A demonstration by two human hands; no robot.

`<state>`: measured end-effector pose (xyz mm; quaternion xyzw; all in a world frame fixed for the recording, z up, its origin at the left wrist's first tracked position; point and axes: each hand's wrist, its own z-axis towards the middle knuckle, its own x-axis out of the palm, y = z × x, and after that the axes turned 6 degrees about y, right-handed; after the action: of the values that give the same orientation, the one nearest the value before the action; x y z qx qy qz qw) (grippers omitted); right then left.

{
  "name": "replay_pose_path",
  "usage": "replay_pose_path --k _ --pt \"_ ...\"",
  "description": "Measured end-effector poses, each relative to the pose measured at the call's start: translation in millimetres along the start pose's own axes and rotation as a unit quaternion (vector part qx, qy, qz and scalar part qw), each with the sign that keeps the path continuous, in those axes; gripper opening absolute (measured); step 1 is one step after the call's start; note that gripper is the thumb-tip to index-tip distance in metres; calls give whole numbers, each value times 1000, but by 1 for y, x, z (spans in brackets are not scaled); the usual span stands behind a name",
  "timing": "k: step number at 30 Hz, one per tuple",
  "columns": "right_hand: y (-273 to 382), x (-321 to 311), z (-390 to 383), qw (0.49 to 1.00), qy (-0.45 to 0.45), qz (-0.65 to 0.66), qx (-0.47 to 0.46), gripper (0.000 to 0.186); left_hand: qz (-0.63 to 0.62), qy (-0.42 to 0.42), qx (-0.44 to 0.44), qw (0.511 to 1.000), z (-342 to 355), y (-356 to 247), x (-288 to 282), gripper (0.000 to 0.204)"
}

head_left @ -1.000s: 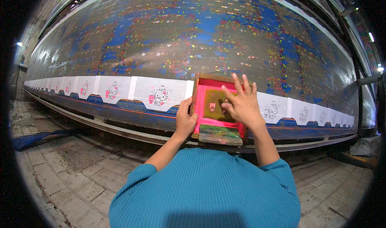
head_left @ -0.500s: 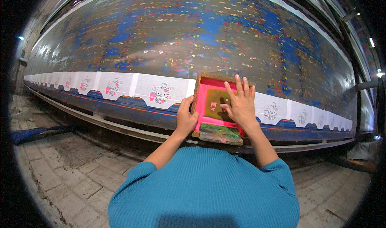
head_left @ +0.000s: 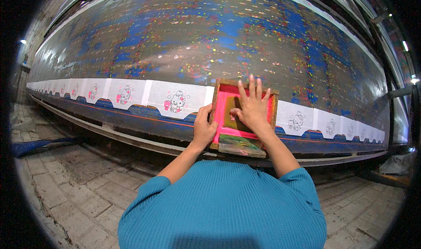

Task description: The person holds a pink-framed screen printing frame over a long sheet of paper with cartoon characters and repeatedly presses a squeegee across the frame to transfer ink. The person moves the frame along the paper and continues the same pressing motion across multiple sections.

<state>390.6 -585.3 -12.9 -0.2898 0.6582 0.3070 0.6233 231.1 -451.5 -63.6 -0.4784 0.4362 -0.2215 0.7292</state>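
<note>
A small screen-printing frame (head_left: 275, 112) with wooden sides lies across the white printed strip at the near edge of the long table. Its inside is bright pink around an olive-coloured mesh (head_left: 232, 117). My left hand (head_left: 204, 129) grips the frame's left side, fingers curled over the edge. Over the mesh, my right hand (head_left: 255, 112) is spread flat, with the thumb out to the left; whether it presses on the mesh I cannot tell. A paint-stained wooden piece (head_left: 242, 146) lies along the frame's near end.
White pieces (head_left: 177, 102) with cartoon-cat prints run along the table edge; those left of the frame have pink filled in, while the ones to the right (head_left: 296, 121) look mostly grey outline. The tabletop (head_left: 184, 42) is speckled with paint. Brick paving (head_left: 87, 192) lies below.
My right hand has shifted slightly left and up across the mesh, uncovering the frame's right side. My left hand stays on the frame, which has barely moved.
</note>
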Motion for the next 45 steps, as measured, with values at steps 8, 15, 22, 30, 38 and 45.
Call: replay_pose_path --k 8,15,22,30,38,45 --pt "-20 -14 1 993 -97 32 56 97 0 3 2 1000 0 -1 -1 50" --pt "-87 -2 -39 961 -148 157 173 79 -5 3 -2 1000 1 -4 -2 51" --pt "-81 16 -115 942 -132 173 254 63 1 -1 3 1000 1 2 0 51" --pt "-15 -42 -154 941 13 306 -144 52 0 -1 -3 1000 -1 1 2 52" --pt "12 -22 -142 981 -48 162 -99 32 -17 14 -14 1000 0 -1 -1 55" --pt "-5 -7 -82 977 -154 96 -109 33 -25 13 -6 1000 1 3 -1 53"
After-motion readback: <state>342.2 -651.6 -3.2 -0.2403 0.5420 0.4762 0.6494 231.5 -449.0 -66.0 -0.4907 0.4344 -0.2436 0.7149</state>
